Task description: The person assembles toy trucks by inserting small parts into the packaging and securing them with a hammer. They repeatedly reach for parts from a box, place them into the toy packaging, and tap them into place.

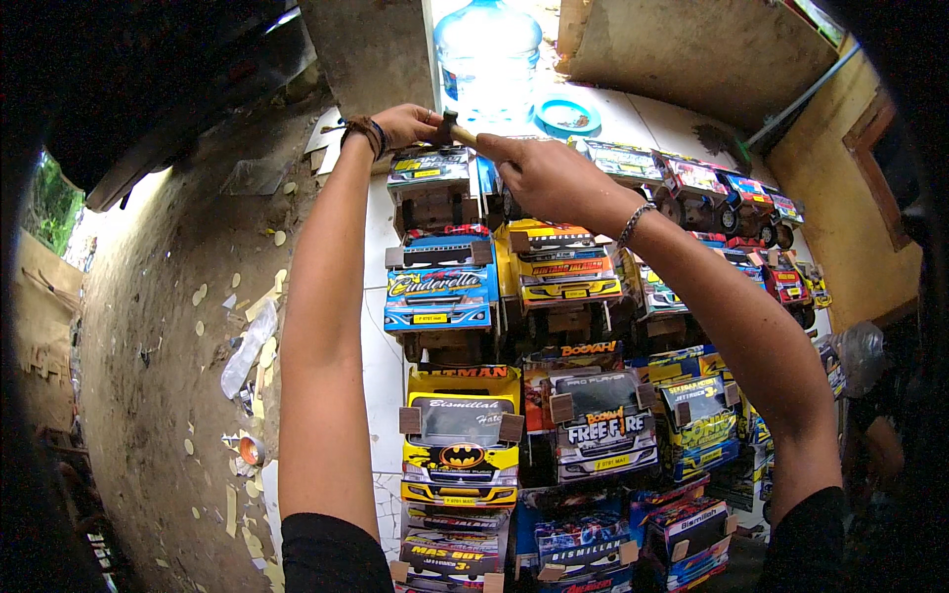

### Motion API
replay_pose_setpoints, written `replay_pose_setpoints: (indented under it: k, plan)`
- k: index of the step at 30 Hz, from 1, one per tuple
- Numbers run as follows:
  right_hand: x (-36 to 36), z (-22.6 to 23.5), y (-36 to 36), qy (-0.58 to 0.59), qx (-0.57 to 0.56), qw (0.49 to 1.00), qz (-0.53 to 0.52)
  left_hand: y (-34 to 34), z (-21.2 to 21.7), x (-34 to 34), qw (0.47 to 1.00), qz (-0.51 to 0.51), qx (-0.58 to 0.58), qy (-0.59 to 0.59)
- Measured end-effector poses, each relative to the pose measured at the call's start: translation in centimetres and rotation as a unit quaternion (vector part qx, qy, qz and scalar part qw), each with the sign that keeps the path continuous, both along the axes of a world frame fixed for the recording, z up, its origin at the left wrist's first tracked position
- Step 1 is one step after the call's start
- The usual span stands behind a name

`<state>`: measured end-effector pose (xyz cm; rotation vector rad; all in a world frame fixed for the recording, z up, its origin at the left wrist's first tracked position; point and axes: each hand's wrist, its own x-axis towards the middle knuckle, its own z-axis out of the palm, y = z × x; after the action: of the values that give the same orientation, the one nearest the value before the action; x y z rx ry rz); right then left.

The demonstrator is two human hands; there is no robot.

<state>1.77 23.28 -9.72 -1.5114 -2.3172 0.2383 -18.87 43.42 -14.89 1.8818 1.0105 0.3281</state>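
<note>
Both my arms reach to the far end of the rows of toy trucks. My right hand (556, 180) is closed around the light wooden handle of a hammer (451, 126), its dark head beside my left fingertips. My left hand (403, 126) is at the top of a white and green toy truck (431, 170), its fingers bent together; what they pinch, if anything, is too small to make out. Nearer stand a blue toy truck (440, 287), an orange and yellow one (565, 267) and a yellow one (460, 450), with small wooden blocks on their fronts.
Several more toy trucks fill the white tiles to the right, including a black-fronted one (605, 425). Beyond my hands are a blue water jug (487, 49) and a blue plate (567, 115). Scraps and a plastic bag (247, 351) litter the dirt ground at left.
</note>
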Motion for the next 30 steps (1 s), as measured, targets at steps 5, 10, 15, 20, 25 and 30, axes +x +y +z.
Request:
replay_pose_setpoints:
  k: [5, 10, 15, 20, 25, 30]
  plan:
    - [0.4, 0.1, -0.1, -0.03, -0.011, 0.999, 0.005, -0.1, 0.1, -0.2, 1.0, -0.004, -0.025, -0.012]
    - [0.2, 0.4, -0.1, 0.027, 0.009, 1.0, -0.005, -0.8, 0.2, -0.1, 0.998, -0.019, -0.047, -0.042]
    - [0.1, 1.0, 0.0, 0.031, -0.001, 0.999, -0.017, -1.3, 0.9, 0.2, 1.0, 0.006, -0.026, -0.006]
    - [0.3, 1.0, 0.4, -0.006, -0.027, 1.0, -0.001, -1.3, 0.8, 0.1, 1.0, 0.012, -0.029, -0.001]
    - [0.5, 1.1, 1.0, -0.002, -0.028, 1.0, 0.0, -0.5, 0.3, -0.2, 0.999, 0.009, -0.037, -0.011]
    - [0.7, 1.4, 1.2, -0.038, -0.052, 0.998, 0.001, -0.3, -0.1, 0.1, 0.998, 0.052, -0.022, 0.039]
